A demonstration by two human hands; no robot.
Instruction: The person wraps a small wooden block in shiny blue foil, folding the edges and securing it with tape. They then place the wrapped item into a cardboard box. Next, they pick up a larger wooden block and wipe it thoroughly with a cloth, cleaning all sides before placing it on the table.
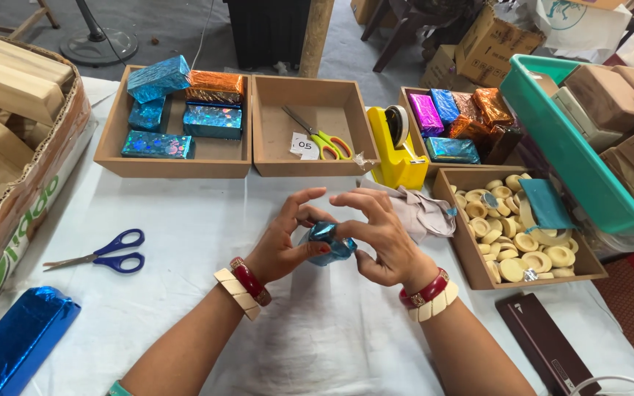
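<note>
a: a small round piece wrapped in blue foil (329, 243) was held between both hands, just above the white table cover (185, 220), near the table's middle. the left hand (288, 238) was closed about its left side, thumb pressed on the foil. the right hand (376, 235) was only half closed: thumb and forefinger were pinched on the top, the other fingers spread free.

b: risk noted?

a: the foil was judged thin and slick; a tear at the crumpled edge could be caused by too hard a pinch, or the piece could be let slip by the loose right fingers.

b: textures?

a: wrap shiny, creased, holographic. similar foil-wrapped blocks (185, 103), rectangular, were seen in the left wooden tray (108, 147). pale wooden discs (508, 246), dished and matt, were heaped in the right tray. blue-handled scissors (104, 253) were laid well apart at left; a yellow tape dispenser (396, 150) was stood beyond the hands.
</note>
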